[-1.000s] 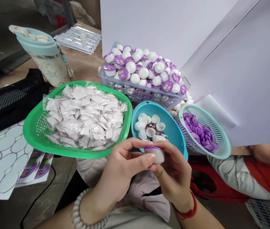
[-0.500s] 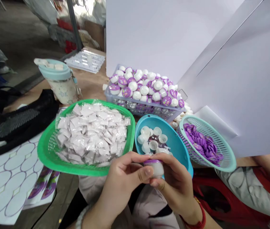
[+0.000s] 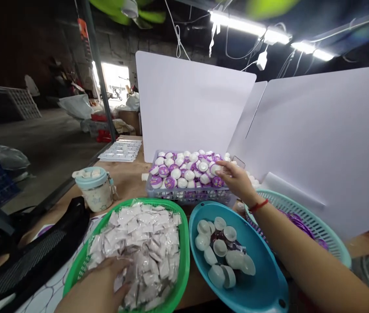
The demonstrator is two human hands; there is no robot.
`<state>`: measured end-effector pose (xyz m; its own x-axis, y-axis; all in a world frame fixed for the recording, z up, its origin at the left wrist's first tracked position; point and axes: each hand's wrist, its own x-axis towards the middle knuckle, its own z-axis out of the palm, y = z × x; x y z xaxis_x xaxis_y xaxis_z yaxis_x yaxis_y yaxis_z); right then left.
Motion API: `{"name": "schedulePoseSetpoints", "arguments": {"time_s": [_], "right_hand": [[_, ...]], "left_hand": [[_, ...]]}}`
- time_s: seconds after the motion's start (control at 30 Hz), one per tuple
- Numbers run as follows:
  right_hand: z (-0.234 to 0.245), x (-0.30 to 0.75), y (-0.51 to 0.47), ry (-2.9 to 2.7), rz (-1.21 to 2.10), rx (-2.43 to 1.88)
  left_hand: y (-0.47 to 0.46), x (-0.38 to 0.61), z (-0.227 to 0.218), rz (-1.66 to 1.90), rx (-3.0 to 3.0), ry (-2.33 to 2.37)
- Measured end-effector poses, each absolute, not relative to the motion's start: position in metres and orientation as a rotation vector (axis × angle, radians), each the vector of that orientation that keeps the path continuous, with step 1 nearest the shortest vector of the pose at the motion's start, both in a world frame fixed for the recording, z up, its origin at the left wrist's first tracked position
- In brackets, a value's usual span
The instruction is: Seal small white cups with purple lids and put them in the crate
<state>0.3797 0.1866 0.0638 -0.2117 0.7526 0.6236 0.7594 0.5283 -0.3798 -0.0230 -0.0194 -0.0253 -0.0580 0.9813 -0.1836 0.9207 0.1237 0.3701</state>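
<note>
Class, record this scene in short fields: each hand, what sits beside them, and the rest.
Left hand: on white sachets in a green plastic basket
Right hand: at white cups with purple lids in a lavender plastic crate
Beside: teal basin holding translucent cups; mint-green basket
Rest: lidded bottle, black mesh bag, white partition boards

Colours were pretty loud here: a bright green basket (image 3: 186, 261) of white packets (image 3: 145, 243), a teal bowl (image 3: 260, 278), a mint mesh basket (image 3: 336, 245) with purple lids (image 3: 301, 228), and white-and-purple cups (image 3: 184, 171) in a lilac crate (image 3: 187, 198). Red string (image 3: 258, 205) too.
</note>
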Motion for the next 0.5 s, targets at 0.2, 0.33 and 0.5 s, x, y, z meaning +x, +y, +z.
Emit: {"name": "schedulePoseSetpoints", "arguments": {"time_s": [0.2, 0.33, 0.5], "right_hand": [[0.044, 0.326, 0.190, -2.284, -0.106, -1.135], [0.036, 0.319, 0.181, -2.337, -0.196, -1.191], [0.040, 0.324, 0.172, -2.388, -0.284, -1.266]], "left_hand": [[-0.011, -0.017, -0.020, 0.039, 1.753, 1.935], [-0.009, -0.013, -0.016, 0.039, 1.786, 1.933], [-0.007, -0.009, -0.012, 0.002, 1.802, 1.923]]}}
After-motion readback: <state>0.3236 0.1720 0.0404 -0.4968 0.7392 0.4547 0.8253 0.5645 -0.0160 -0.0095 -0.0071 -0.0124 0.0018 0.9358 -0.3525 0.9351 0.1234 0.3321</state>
